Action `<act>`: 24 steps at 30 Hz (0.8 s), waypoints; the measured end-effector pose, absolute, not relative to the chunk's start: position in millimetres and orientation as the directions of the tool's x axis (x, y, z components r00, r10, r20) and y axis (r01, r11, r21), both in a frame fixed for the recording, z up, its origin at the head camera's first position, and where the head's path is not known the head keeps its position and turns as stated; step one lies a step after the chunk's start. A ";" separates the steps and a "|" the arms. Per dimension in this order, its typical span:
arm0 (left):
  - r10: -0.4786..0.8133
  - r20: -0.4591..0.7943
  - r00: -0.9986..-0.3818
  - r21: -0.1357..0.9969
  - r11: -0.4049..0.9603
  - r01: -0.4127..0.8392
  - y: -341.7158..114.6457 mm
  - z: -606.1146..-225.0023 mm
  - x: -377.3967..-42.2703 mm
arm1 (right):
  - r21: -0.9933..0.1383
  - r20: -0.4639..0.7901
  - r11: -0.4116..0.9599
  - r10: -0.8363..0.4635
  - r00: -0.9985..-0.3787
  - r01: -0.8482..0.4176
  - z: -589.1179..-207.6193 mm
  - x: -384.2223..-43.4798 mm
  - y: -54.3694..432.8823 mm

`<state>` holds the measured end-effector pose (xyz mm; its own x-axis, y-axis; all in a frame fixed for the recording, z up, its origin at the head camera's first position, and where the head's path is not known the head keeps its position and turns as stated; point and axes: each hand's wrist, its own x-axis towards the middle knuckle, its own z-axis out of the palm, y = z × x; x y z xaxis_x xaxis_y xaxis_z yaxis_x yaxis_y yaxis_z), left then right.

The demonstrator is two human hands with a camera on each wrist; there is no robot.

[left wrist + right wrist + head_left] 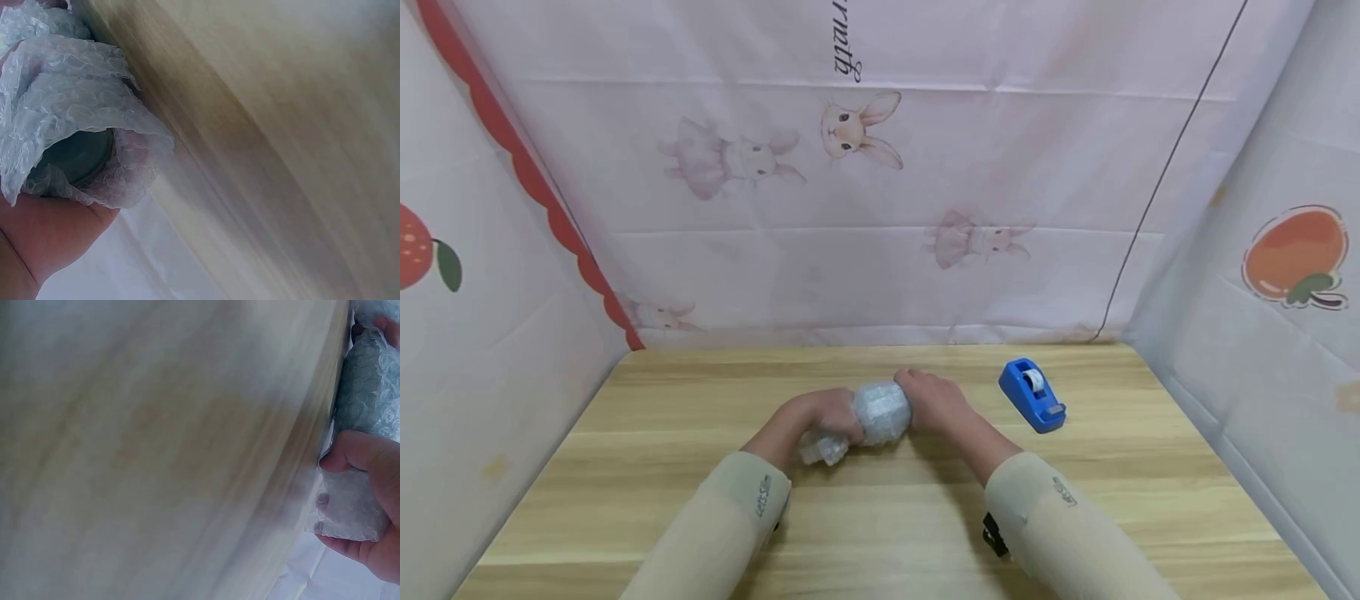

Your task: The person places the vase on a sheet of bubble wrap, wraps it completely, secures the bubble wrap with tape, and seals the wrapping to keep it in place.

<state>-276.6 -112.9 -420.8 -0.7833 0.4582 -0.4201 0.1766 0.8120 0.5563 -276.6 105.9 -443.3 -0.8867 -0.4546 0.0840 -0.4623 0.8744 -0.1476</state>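
A roundish bundle of clear bubble wrap (882,412) lies at the middle of the wooden table, between the two hands. My left hand (837,412) grips its left end, where a loose flap of wrap (831,450) sticks out below the wrist. At the other end my right hand (931,398) holds the bundle. The left wrist view shows a dark greenish rounded surface (81,156) inside the open end of the wrap; its kind cannot be told. In the right wrist view, the thumb and fingers (356,450) curl round the wrap's end.
A blue tape dispenser (1033,396) with a roll of tape stands on the table (880,533) to the right of the hands. White printed cloth (865,275) hangs along the back and both sides of the table.
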 end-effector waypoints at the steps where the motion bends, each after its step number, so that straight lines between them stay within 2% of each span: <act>1: 0.456 -0.423 -0.783 0.557 0.813 0.172 -112.7 -421.0 -276.0 | -0.147 0.084 0.874 -0.456 -0.886 -0.464 -443.8 -276.2 106.0; 24: 0.441 -0.422 -0.792 0.550 0.819 0.163 -110.9 -419.8 -273.4 | -0.162 0.080 0.874 -0.450 -0.889 -0.457 -441.5 -274.9 105.8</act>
<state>-273.4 -110.9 -419.8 -0.7922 0.4411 -0.4216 0.1635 0.8191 0.5498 -274.9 105.8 -441.5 -0.8893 -0.4504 0.0796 -0.4573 0.8744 -0.1622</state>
